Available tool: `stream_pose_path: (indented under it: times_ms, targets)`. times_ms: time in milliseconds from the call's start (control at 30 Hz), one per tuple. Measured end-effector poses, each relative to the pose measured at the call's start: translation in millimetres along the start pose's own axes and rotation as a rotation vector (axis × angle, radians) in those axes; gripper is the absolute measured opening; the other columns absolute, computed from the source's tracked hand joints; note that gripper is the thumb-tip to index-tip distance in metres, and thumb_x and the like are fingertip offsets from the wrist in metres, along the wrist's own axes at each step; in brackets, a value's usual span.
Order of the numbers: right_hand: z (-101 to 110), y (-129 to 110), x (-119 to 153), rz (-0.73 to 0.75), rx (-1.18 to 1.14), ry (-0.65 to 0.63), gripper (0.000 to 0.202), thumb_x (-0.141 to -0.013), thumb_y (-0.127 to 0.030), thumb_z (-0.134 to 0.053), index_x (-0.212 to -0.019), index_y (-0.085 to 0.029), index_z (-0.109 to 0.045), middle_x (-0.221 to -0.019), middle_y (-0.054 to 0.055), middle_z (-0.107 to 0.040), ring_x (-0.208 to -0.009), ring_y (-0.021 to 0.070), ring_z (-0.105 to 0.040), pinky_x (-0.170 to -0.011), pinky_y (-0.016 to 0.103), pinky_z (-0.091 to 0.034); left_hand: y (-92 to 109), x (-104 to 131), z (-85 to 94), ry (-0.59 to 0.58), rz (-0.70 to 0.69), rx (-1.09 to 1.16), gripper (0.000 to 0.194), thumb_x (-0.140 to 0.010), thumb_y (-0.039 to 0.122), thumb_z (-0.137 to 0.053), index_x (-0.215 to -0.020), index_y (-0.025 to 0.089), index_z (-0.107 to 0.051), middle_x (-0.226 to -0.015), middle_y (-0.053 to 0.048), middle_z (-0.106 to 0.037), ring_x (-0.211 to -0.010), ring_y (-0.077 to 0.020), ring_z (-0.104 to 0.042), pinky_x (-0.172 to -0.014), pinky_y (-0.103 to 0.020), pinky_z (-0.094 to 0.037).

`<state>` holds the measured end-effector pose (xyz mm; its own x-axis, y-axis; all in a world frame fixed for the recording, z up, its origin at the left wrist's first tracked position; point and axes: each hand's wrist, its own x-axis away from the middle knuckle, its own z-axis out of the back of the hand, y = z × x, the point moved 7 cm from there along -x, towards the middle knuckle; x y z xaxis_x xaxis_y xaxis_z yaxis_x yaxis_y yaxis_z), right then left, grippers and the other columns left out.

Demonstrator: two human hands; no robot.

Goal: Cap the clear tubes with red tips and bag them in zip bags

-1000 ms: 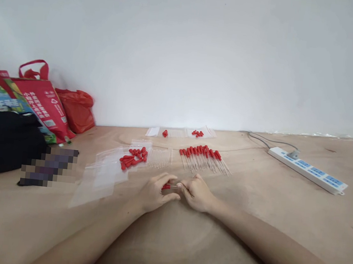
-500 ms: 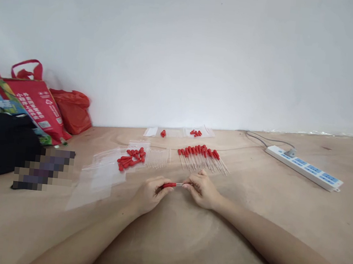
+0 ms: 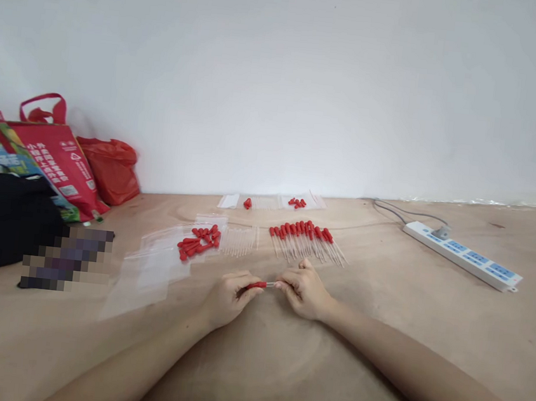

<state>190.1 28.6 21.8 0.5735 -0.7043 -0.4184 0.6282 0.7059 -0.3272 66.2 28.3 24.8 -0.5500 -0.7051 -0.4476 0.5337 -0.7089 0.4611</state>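
My left hand is closed on a red rubber dropper bulb. The fingers of my right hand pinch a clear glass dropper tube, whose end meets the bulb's mouth; how deep it sits inside I cannot tell. Just beyond my right hand lies a row of droppers with red bulbs on clear tubes. Past my left hand are loose red bulbs on plastic bags, and beside them a row of bare clear tubes.
Flat clear bags lie at left. More bulbs and tubes rest on bags near the wall. A white power strip with a plugged-in cable is at right. Red shopping bags and a black cloth item stand far left.
Both hands keep nearly the same place and grip. My right fingers sit slightly nearer the bulb, and less of the clear tube shows between the hands.
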Motion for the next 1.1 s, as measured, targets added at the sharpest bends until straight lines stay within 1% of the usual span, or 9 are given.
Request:
stream_pose_path:
  times_ms: [133,233,300,367,467,567,700,800,1100]
  targets:
    - [4,-3,-2,0.007,0.094,-0.077,0.020,-0.085,-0.027,-0.040,-0.084,-0.018,-0.058,-0.078,0.003,-0.062,-0.073,0.0134,-0.050,-0.068,0.028,-0.021,-6,-4,3.8,-0.038,0.020,-0.027,0.020,-0.084,0.028,-0.046,-0.083,0.018,-0.063,-0.067,-0.001,-0.059,-0.059,-0.0118,-0.053,-0.058,-0.023,-0.042]
    - [10,0,-3,-0.015,0.180,-0.113,0.014,-0.081,-0.024,-0.047,-0.082,-0.019,-0.060,-0.082,0.004,-0.062,-0.080,0.0155,-0.052,-0.069,0.029,-0.023,-10,-5,9.4,-0.037,0.025,-0.070,0.023,-0.081,0.033,-0.050,-0.097,0.019,-0.060,-0.082,-0.003,-0.061,-0.074,-0.0154,-0.056,-0.071,-0.028,-0.045]
    - [17,15,-7,-0.135,0.167,-0.077,0.014,-0.079,-0.022,-0.047,-0.079,-0.019,-0.060,-0.081,0.003,-0.063,-0.078,0.0151,-0.054,-0.069,0.028,-0.025,-16,-5,13.8,-0.010,0.079,-0.113,0.039,-0.078,0.034,-0.054,-0.114,0.020,-0.050,-0.098,-0.005,-0.059,-0.090,-0.0191,-0.055,-0.080,-0.033,-0.044]
    - [24,37,-14,-0.330,0.100,0.000,0.015,-0.079,-0.023,-0.046,-0.080,-0.019,-0.061,-0.080,0.002,-0.064,-0.074,0.0145,-0.055,-0.066,0.026,-0.028,-25,-4,14.4,-0.015,0.151,-0.150,0.047,-0.076,0.034,-0.055,-0.120,0.020,-0.045,-0.109,-0.007,-0.055,-0.100,-0.0218,-0.051,-0.086,-0.036,-0.042]
    - [25,68,-29,-0.604,0.041,0.131,0.019,-0.079,-0.028,-0.045,-0.088,-0.019,-0.059,-0.082,0.003,-0.065,-0.073,0.0153,-0.057,-0.063,0.025,-0.031,-32,-3,8.3,-0.088,0.197,-0.166,0.037,-0.079,0.034,-0.050,-0.113,0.019,-0.052,-0.117,-0.008,-0.051,-0.106,-0.0226,-0.049,-0.091,-0.038,-0.039]
    - [16,79,-50,-0.723,0.109,0.200,0.022,-0.079,-0.029,-0.046,-0.094,-0.018,-0.056,-0.084,0.005,-0.066,-0.080,0.0184,-0.058,-0.070,0.027,-0.030,-35,-1,3.0,-0.144,0.192,-0.176,0.032,-0.081,0.032,-0.047,-0.109,0.019,-0.056,-0.121,-0.008,-0.050,-0.109,-0.0221,-0.049,-0.094,-0.037,-0.038]
    - [-3,79,-71,-0.755,0.249,0.136,0.022,-0.079,-0.028,-0.044,-0.094,-0.016,-0.054,-0.084,0.008,-0.066,-0.083,0.0216,-0.058,-0.076,0.033,-0.026,-36,0,1.9,-0.164,0.184,-0.199,0.033,-0.082,0.031,-0.047,-0.111,0.018,-0.056,-0.122,-0.009,-0.050,-0.111,-0.0216,-0.048,-0.095,-0.037,-0.037]
    - [-12,80,-75,-0.752,0.308,0.090,0.021,-0.078,-0.026,-0.043,-0.093,-0.016,-0.054,-0.085,0.009,-0.065,-0.084,0.0218,-0.058,-0.077,0.034,-0.023,-36,1,2.3,-0.164,0.182,-0.202,0.034,-0.081,0.030,-0.047,-0.111,0.017,-0.056,-0.122,-0.010,-0.050,-0.111,-0.0219,-0.048,-0.095,-0.038,-0.037]
    - [-11,65,-79,-0.625,0.341,0.087,0.023,-0.079,-0.025,-0.039,-0.090,-0.017,-0.058,-0.087,0.010,-0.065,-0.084,0.0201,-0.056,-0.075,0.035,-0.021,-35,-2,4.4,-0.126,0.147,-0.267,0.031,-0.081,0.032,-0.048,-0.106,0.018,-0.059,-0.115,-0.009,-0.055,-0.104,-0.0216,-0.052,-0.090,-0.038,-0.040]
